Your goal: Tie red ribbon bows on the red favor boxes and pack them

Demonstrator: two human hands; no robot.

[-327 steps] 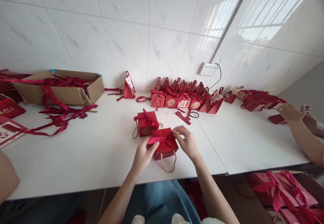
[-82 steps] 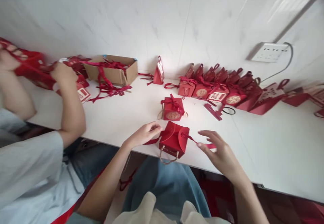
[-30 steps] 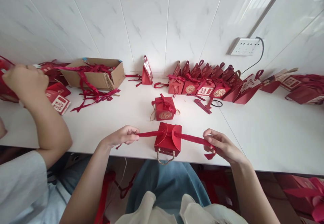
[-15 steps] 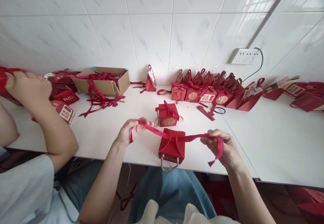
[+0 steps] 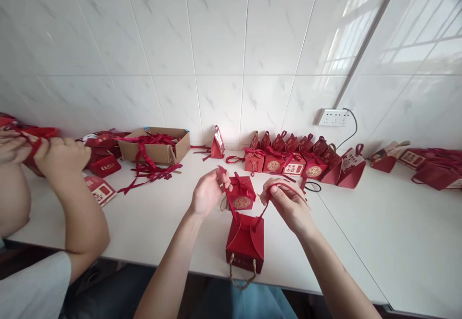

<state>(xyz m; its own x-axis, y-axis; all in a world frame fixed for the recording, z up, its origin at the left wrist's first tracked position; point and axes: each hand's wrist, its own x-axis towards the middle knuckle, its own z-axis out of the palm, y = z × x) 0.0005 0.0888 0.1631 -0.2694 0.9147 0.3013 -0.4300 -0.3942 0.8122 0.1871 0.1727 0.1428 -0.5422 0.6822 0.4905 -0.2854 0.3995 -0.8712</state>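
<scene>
A small red gift box with a rope handle stands at the near edge of the white table. A dark red ribbon runs through its top flaps. My left hand pinches the ribbon's left end, raised above the box. My right hand is closed on the right end, which loops over my fingers. Both ends slant up from the box towards my hands. Just behind stands a finished red box tied with a bow.
A row of red boxes lines the wall, with more boxes at the far right. A cardboard box of ribbons sits at the left. Another person's arm works at the left. A wall socket hangs above.
My hands have drawn together and lifted the ribbon ends from a sideways stretch to above the box. The view has tilted up, so the box sits lower in the picture.
</scene>
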